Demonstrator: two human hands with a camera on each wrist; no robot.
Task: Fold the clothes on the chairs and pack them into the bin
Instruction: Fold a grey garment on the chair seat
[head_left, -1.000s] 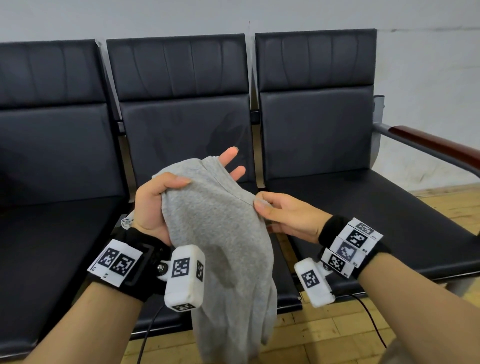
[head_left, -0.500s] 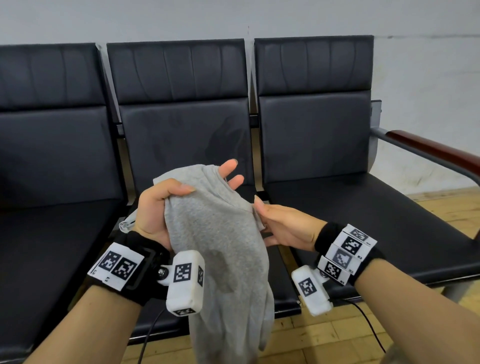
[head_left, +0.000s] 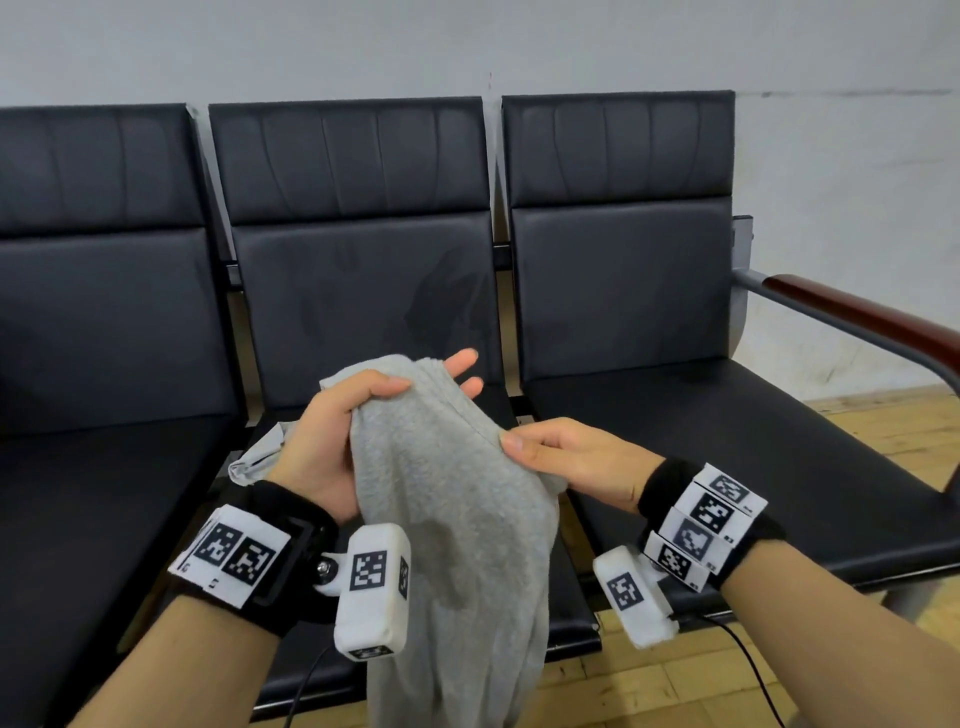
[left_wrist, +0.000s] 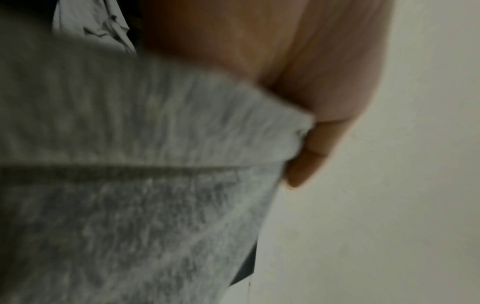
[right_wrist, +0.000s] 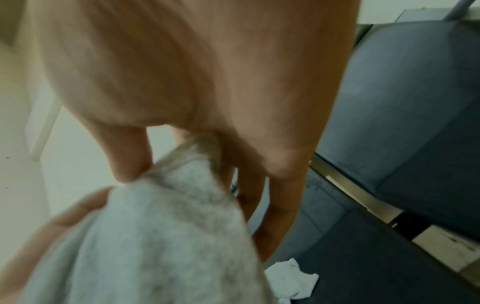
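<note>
A grey knit garment (head_left: 447, 525) hangs in the air in front of the middle black chair (head_left: 363, 291), its lower part dropping below the seat edge. My left hand (head_left: 332, 431) holds its top edge, thumb pressed on the front and fingers straight behind the cloth. My right hand (head_left: 561, 457) pinches the garment's right edge between thumb and fingers. The left wrist view shows the grey garment (left_wrist: 145, 185) close up and blurred, with the thumb on its edge. In the right wrist view the grey garment (right_wrist: 161, 236) is pinched under the fingers. The bin is out of sight.
Three black padded chairs stand joined in a row against a white wall; the right chair (head_left: 675, 395) has a wooden armrest (head_left: 862, 317). A pale grey cloth (head_left: 254, 457) lies on the middle seat behind my left hand, seen too as a white cloth (right_wrist: 291, 279). Wooden floor (head_left: 883, 431) lies to the right.
Both hands and the garment have stayed nearly in place. My right hand shifted its pinch slightly along the garment's right edge, and the head view dipped a little.
</note>
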